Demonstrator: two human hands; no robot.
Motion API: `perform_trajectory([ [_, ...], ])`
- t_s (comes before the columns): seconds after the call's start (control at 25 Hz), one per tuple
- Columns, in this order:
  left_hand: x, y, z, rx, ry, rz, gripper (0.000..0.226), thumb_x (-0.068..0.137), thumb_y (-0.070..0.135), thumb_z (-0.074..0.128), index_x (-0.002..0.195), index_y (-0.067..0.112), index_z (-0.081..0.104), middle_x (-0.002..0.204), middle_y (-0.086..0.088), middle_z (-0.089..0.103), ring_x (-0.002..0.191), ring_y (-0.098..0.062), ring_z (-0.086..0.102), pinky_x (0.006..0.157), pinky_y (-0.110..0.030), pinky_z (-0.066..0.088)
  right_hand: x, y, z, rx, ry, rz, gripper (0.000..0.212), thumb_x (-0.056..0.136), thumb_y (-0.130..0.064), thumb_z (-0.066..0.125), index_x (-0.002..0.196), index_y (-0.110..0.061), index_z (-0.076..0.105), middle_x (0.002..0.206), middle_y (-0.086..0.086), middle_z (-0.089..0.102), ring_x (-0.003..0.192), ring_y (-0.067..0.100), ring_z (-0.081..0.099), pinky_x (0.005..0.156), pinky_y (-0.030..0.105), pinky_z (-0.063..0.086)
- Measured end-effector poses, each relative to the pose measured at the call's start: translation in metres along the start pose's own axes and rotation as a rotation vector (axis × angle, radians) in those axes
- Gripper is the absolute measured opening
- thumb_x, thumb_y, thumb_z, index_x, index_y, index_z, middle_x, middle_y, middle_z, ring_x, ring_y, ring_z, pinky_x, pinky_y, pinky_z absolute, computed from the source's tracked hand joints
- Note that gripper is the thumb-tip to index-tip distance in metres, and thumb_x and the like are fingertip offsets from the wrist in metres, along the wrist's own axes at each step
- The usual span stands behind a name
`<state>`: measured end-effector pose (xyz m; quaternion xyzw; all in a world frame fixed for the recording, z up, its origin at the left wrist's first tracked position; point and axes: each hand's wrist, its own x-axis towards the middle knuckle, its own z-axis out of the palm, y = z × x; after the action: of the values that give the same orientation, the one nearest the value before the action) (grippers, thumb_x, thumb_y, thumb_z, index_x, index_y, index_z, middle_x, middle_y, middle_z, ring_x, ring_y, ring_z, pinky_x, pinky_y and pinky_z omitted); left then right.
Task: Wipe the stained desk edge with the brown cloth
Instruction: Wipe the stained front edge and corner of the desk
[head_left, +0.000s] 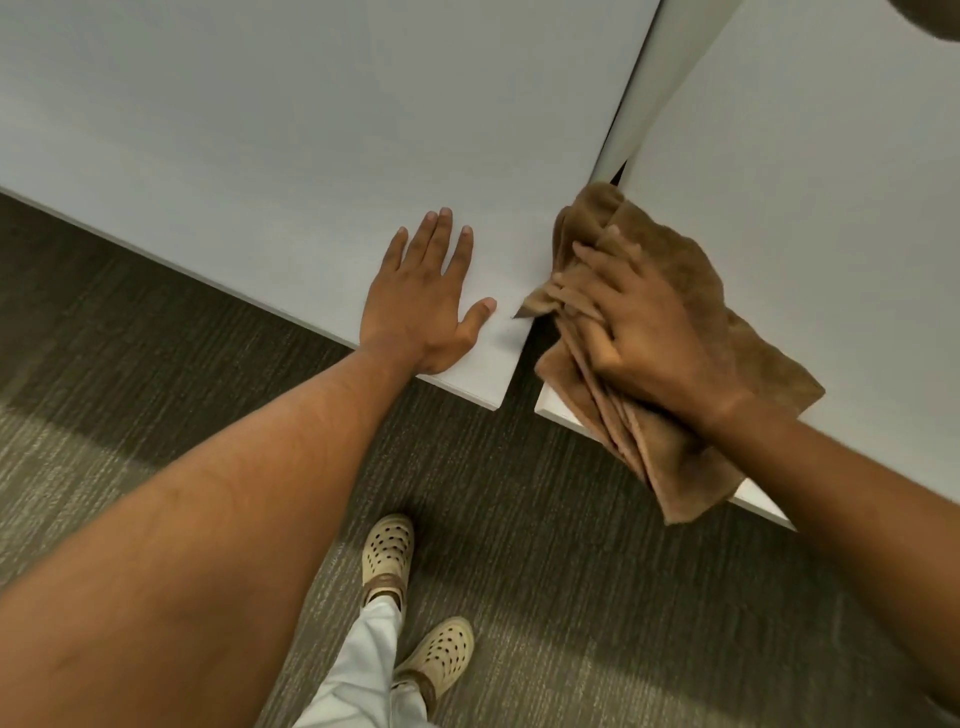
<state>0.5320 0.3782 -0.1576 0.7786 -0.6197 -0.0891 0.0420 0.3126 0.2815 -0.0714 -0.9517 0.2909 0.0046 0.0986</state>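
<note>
The brown cloth (691, 291) is bunched over the gap between two white desks, draped across the near left corner of the right desk (810, 156). My right hand (639, 332) presses down on the cloth and grips its folds. On the left desk (260, 130), near its right front corner, my left hand (431, 296) lies flat with fingers spread and nothing in it. The left desk's side edge (519, 353) runs along the gap, partly covered by the cloth. No stain shows.
A narrow gap with a white panel (644, 93) separates the desks. Grey-brown carpet (156, 338) lies below. The person's feet in cream perforated clogs (387, 556) stand on it near the desks' front edges.
</note>
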Motion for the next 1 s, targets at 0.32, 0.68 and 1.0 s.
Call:
perform_trajectory([
  [0.32, -0.001, 0.001, -0.001, 0.006, -0.015, -0.007, 0.083, 0.094, 0.066, 0.012, 0.157, 0.015, -0.007, 0.165, -0.013, -0.011, 0.153, -0.025, -0.011, 0.124, -0.045, -0.001, -0.058, -0.036, 0.024, -0.185, -0.098, -0.161, 0.071, 0.097, -0.055, 0.037, 0.156, -0.019, 0.021, 0.163, 0.01, 0.023, 0.155, 0.027, -0.001, 0.125, 0.047, 0.003],
  [0.68, 0.001, 0.0, 0.0, 0.018, -0.016, -0.009, 0.083, 0.094, 0.065, 0.016, 0.158, 0.016, -0.003, 0.166, -0.012, -0.008, 0.153, -0.024, -0.01, 0.124, -0.044, -0.001, -0.026, -0.034, 0.017, -0.006, 0.015, 0.222, 0.063, 0.101, -0.053, 0.024, 0.157, -0.025, 0.016, 0.167, 0.001, 0.01, 0.154, 0.022, -0.003, 0.125, 0.048, -0.001],
  [1.0, 0.002, -0.002, 0.002, 0.044, -0.01, 0.004, 0.086, 0.092, 0.07, 0.012, 0.158, 0.015, 0.001, 0.167, -0.011, -0.004, 0.153, -0.024, -0.006, 0.124, -0.042, -0.001, -0.069, -0.021, 0.018, 0.07, 0.088, 0.364, 0.057, 0.102, -0.054, 0.023, 0.156, -0.039, 0.014, 0.168, -0.003, 0.0, 0.154, 0.031, -0.007, 0.123, 0.05, -0.008],
])
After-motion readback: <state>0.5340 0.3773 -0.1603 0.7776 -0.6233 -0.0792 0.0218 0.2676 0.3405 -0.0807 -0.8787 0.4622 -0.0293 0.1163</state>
